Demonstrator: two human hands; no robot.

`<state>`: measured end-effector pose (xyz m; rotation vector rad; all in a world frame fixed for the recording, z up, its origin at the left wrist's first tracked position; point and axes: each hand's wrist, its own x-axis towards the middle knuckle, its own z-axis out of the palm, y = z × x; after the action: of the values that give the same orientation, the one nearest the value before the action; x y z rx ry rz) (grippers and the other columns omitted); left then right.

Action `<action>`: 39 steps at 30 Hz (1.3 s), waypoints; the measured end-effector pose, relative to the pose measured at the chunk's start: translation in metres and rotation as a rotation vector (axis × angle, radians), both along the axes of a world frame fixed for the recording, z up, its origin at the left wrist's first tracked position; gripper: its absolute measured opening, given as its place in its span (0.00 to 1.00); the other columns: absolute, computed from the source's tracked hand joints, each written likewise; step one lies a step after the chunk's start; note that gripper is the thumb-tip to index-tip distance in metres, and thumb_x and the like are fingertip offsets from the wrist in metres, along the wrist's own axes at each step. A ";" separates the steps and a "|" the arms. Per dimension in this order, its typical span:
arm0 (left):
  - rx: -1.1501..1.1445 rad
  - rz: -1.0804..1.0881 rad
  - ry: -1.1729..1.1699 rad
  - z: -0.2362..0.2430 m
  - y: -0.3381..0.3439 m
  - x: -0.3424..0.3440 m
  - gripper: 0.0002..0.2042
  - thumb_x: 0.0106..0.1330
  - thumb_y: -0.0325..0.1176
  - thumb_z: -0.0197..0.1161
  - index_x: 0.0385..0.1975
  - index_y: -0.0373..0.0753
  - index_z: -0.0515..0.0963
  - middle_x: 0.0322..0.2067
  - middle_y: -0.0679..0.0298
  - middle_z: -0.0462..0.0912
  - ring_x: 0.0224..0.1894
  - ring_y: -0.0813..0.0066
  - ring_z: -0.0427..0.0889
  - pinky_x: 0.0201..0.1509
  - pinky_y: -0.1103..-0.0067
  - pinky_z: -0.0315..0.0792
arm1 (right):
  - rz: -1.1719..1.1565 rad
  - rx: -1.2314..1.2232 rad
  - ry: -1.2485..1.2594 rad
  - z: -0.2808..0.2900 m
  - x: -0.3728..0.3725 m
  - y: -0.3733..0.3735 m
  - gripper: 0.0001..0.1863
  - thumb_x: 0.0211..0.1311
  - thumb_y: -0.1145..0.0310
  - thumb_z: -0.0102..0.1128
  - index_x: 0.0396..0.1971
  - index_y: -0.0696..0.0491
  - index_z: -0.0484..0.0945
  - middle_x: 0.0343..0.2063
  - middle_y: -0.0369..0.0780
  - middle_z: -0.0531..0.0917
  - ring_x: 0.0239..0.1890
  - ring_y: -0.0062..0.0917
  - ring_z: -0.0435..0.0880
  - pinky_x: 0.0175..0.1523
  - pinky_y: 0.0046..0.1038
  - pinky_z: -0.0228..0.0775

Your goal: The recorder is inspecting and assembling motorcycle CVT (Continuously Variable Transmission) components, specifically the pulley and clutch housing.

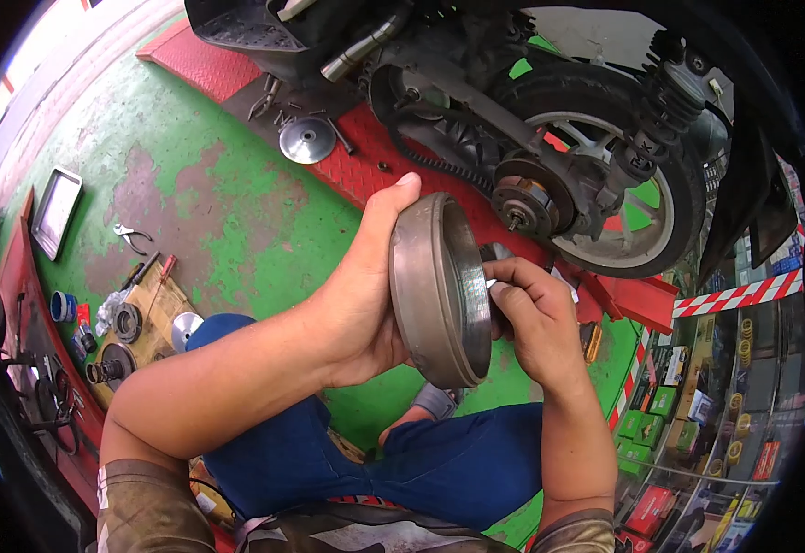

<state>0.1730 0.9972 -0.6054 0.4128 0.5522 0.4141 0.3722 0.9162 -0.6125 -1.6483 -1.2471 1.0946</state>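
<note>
In the head view, a round metal drum is held in the air on the person's side of the scooter's rear wheel and to the left of it. The drum is broad and shallow, with a dull grey-brown outer wall, smudged in places, and a stepped lip around its mouth. The inner wall catches the light in a bright band. It stands tilted on edge, the mouth turned to the right.

The left hand has a wide grip around the drum's outer wall, thumb up by the top edge and fingers lower down. The right hand is at the mouth, its thumb and forefinger nearly together; a pale sliver shows at their tips, but I cannot tell what it is or whether the grip has hold of it.

A red ramp runs beneath the wheel and on to its left, its edge beyond the drum. Green floor spreads left of the wheel, between ramp and left forearm. The person's knees bound the near side of the wheel, below the drum; striped tape and a glass case bound its near right.
</note>
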 end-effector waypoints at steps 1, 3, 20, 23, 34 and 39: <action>0.011 0.004 0.004 -0.002 0.001 -0.001 0.42 0.63 0.79 0.45 0.47 0.41 0.78 0.40 0.58 0.85 0.42 0.65 0.87 0.46 0.62 0.82 | 0.004 0.011 0.004 0.002 0.000 0.001 0.14 0.75 0.69 0.51 0.46 0.62 0.82 0.26 0.34 0.80 0.24 0.14 0.76 0.30 0.22 0.68; -0.108 0.043 -0.173 -0.003 0.002 -0.009 0.38 0.67 0.74 0.47 0.55 0.43 0.79 0.49 0.58 0.84 0.51 0.57 0.84 0.56 0.55 0.79 | -0.056 0.026 0.092 0.007 -0.004 0.006 0.21 0.79 0.59 0.47 0.46 0.61 0.83 0.24 0.33 0.80 0.23 0.14 0.76 0.31 0.23 0.68; -0.107 -0.049 -0.539 -0.007 -0.012 -0.005 0.39 0.69 0.74 0.44 0.64 0.47 0.75 0.64 0.59 0.77 0.64 0.59 0.77 0.69 0.59 0.69 | 0.032 0.440 0.425 0.017 -0.032 -0.006 0.83 0.25 0.32 0.86 0.77 0.59 0.44 0.70 0.47 0.66 0.71 0.37 0.68 0.74 0.40 0.62; -0.088 -0.060 -0.542 -0.007 -0.013 0.005 0.36 0.74 0.69 0.42 0.67 0.48 0.73 0.68 0.59 0.74 0.67 0.56 0.73 0.72 0.57 0.65 | -0.016 0.558 0.501 0.012 -0.029 -0.007 0.83 0.27 0.35 0.87 0.78 0.59 0.42 0.70 0.47 0.65 0.71 0.37 0.67 0.75 0.40 0.60; -0.016 -0.143 -0.408 -0.007 -0.026 0.019 0.28 0.82 0.53 0.43 0.70 0.39 0.66 0.67 0.53 0.73 0.66 0.59 0.75 0.72 0.59 0.70 | 0.056 0.667 0.708 0.022 -0.025 -0.019 0.82 0.34 0.36 0.83 0.79 0.59 0.35 0.70 0.47 0.63 0.71 0.37 0.66 0.74 0.40 0.60; 0.232 -0.065 -0.002 -0.006 -0.027 0.025 0.26 0.83 0.49 0.42 0.65 0.33 0.71 0.62 0.53 0.78 0.62 0.61 0.79 0.68 0.63 0.72 | 0.054 0.549 0.613 0.032 -0.013 -0.026 0.81 0.31 0.37 0.86 0.79 0.54 0.38 0.69 0.45 0.65 0.72 0.37 0.67 0.76 0.41 0.63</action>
<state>0.1978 0.9704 -0.6111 0.6511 0.4893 0.4178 0.3594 0.8905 -0.5802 -0.7872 -1.0499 1.0545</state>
